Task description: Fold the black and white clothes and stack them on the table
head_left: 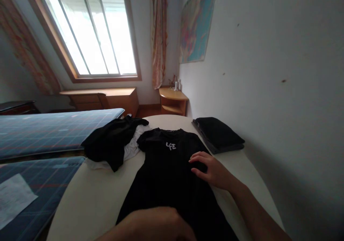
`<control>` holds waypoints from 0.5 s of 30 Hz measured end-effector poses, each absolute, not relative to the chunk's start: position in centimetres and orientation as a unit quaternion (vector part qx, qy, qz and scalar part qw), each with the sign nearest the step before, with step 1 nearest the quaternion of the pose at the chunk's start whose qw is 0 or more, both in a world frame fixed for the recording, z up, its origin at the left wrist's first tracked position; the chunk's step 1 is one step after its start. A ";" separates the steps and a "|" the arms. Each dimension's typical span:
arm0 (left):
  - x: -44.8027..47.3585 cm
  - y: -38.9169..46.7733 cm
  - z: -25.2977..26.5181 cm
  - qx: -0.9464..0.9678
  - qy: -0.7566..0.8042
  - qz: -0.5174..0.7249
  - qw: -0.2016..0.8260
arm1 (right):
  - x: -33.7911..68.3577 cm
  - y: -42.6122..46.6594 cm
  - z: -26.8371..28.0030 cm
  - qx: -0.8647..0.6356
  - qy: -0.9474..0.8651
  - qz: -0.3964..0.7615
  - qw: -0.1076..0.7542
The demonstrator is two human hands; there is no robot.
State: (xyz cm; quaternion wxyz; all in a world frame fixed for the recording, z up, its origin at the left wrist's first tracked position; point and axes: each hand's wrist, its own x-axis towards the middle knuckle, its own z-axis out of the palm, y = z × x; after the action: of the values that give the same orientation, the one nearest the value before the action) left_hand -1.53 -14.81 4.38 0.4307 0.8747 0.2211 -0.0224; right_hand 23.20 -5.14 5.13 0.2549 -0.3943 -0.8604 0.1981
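Fabric covers the middle of the round, pale worktop (102,198): a black T-shirt (166,176) lies spread flat, front up, its neck pointing away from the person and small white letters on the chest. The right hand (208,169) rests palm down on the shirt's right side, just below the sleeve, fingers stretched flat and gripping nothing. The left hand (158,225) lies low on the same shirt, near its hem at the bottom edge of the view; it looks loosely curled over the cloth, but whether it pinches any of it cannot be told. Left of the shirt's shoulder, touching it, a crumpled heap of dark clothes (111,142) sits with a white garment (133,146) showing beneath. Right of the shirt's collar, a little apart from it and near the wall, stands a neat stack of folded dark garments (217,135). Beyond the heap, further left of the shirt, are two beds with blue checked covers (48,130).
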 end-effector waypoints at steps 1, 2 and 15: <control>-2.0 -14.3 5.4 0.867 0.279 0.038 0.411 | 23.2 -5.1 5.0 -0.396 -0.861 0.206 0.243; -2.5 -13.8 6.2 0.862 0.352 0.085 0.355 | 23.1 -5.2 5.0 -0.399 -0.861 0.214 0.231; -5.0 -11.6 6.6 0.843 0.500 0.025 0.196 | 22.5 -5.7 5.2 -0.467 -0.827 0.297 0.096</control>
State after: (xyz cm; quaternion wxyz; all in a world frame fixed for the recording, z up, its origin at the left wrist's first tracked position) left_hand -5.01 -11.58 6.58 0.1964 0.8430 0.5002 0.0248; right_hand 22.54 -5.70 5.15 0.0962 -0.4674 -0.8270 0.2972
